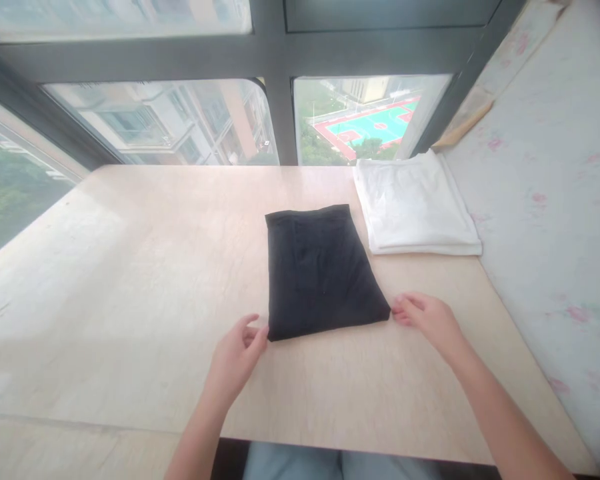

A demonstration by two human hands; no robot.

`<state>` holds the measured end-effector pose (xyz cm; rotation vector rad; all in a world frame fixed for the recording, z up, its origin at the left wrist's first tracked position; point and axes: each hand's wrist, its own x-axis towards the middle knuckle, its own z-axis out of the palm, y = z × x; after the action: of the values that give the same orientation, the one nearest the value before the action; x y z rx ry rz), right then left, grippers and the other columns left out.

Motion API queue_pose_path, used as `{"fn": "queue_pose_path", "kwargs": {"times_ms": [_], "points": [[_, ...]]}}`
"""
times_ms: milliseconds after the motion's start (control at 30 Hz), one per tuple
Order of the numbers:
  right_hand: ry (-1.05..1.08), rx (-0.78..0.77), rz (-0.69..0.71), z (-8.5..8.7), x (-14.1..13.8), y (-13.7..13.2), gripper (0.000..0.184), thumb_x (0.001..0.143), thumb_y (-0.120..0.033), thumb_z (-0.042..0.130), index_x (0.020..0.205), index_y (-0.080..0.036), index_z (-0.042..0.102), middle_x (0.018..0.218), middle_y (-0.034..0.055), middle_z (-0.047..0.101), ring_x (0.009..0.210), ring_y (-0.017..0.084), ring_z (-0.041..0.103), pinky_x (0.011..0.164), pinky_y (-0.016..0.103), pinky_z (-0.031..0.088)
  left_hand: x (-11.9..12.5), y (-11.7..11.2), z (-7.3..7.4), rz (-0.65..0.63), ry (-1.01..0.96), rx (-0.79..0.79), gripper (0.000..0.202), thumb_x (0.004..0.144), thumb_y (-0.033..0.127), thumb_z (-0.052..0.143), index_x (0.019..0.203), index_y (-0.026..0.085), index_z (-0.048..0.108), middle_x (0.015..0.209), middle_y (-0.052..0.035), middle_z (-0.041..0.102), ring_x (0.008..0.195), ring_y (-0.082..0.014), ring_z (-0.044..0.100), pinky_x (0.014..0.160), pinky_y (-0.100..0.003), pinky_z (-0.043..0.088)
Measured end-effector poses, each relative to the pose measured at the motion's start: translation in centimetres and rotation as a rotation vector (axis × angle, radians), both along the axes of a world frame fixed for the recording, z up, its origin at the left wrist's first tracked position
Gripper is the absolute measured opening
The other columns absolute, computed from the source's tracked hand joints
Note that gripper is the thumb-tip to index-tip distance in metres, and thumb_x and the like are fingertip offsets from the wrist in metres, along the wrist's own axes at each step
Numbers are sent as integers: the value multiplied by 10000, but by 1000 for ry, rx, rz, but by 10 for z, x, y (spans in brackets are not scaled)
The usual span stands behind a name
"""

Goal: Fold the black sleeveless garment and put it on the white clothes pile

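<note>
A black garment, folded into a rough four-sided shape, lies flat on the pale wood-grain tabletop. It is wider at the near edge than at the far one. At its near left corner is my left hand, thumb tip against the fabric, the other fingers curled and the index finger lifted a little. My right hand pinches the near right corner between thumb and fingers. Which kind of garment this is cannot be made out.
A folded white cloth lies at the back right, beside a flower-patterned wall. Grey window frames stand along the far edge. The tabletop's near edge runs just above my legs.
</note>
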<state>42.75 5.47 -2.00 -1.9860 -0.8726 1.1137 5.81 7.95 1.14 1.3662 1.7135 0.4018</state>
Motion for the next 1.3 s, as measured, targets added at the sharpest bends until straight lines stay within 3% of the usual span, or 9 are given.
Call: {"fn": "queue_pose_path", "kwargs": {"times_ms": [167, 333, 467, 600, 733, 900, 1000, 1067, 1300], "points": [[402, -3, -22, 17, -16, -13, 302, 834, -383, 682, 1006, -135, 671, 1012, 119, 720, 867, 174, 700, 850, 292, 585, 23, -23, 6, 345, -736, -215, 537, 806, 309, 751, 1280, 180, 532, 1109, -100, 699, 1001, -222, 695, 949, -376, 555], [483, 0, 13, 21, -24, 5, 307, 752, -400, 774, 839, -147, 624, 861, 66, 669, 722, 118, 631, 692, 235, 565, 46, 1, 3, 590, -906, -210, 173, 847, 243, 714, 958, 160, 611, 891, -50, 692, 664, -108, 660, 751, -270, 602], [491, -96, 124, 10, -24, 13, 417, 731, -471, 774, 669, -173, 489, 594, -31, 487, 482, 53, 440, 417, 180, 321, 46, 16, 1, 483, -848, -269, 176, 818, 237, 741, 909, 147, 620, 792, -45, 670, 564, -100, 612, 555, -219, 559], [448, -166, 229, 12, -29, 15, 396, 732, -483, 749, 689, -172, 506, 539, -75, 401, 425, 27, 286, 409, 187, 161, 39, 17, 0, 416, -777, -265, 182, 795, 192, 747, 925, 128, 637, 726, -42, 648, 549, -101, 599, 485, -186, 513], [373, -78, 245, 21, -39, 8, 204, 741, -335, 685, 835, -157, 654, 736, 4, 632, 603, 86, 524, 510, 193, 355, 29, 10, 0, 412, -714, -240, 214, 791, 190, 745, 980, 128, 668, 840, -68, 685, 610, -113, 618, 494, -192, 530], [544, 35, 25, 28, -54, -16, 190, 741, -331, 642, 833, -170, 686, 899, 54, 704, 842, 183, 627, 645, 272, 509, 22, -7, 8, 399, -755, -245, 233, 743, 194, 784, 959, 133, 722, 1031, -106, 710, 821, -165, 655, 603, -217, 573], [701, 80, -103, 46, -56, -35, 218, 719, -361, 714, 832, -177, 684, 889, 53, 698, 823, 184, 627, 598, 267, 525, 24, -20, 28, 446, -871, -251, 213, 724, 199, 798, 922, 142, 743, 1013, -90, 722, 835, -164, 654, 655, -223, 574], [733, 140, -115, 71, -50, -45, 261, 713, -379, 751, 864, -174, 695, 919, 60, 704, 834, 186, 633, 581, 252, 524, 28, -29, 52, 422, -932, -219, 227, 730, 218, 795, 941, 145, 755, 1030, -83, 731, 880, -175, 663, 704, -226, 577], [662, 435, -130, 205, -13, -49, 220, 715, -342, 734, 893, -214, 711, 848, 36, 686, 744, 166, 634, 522, 239, 515, 60, -28, 169, 255, -1100, 63, 139, 765, 251, 749, 865, 155, 751, 920, -54, 741, 904, -201, 687, 767, -239, 585]]}}
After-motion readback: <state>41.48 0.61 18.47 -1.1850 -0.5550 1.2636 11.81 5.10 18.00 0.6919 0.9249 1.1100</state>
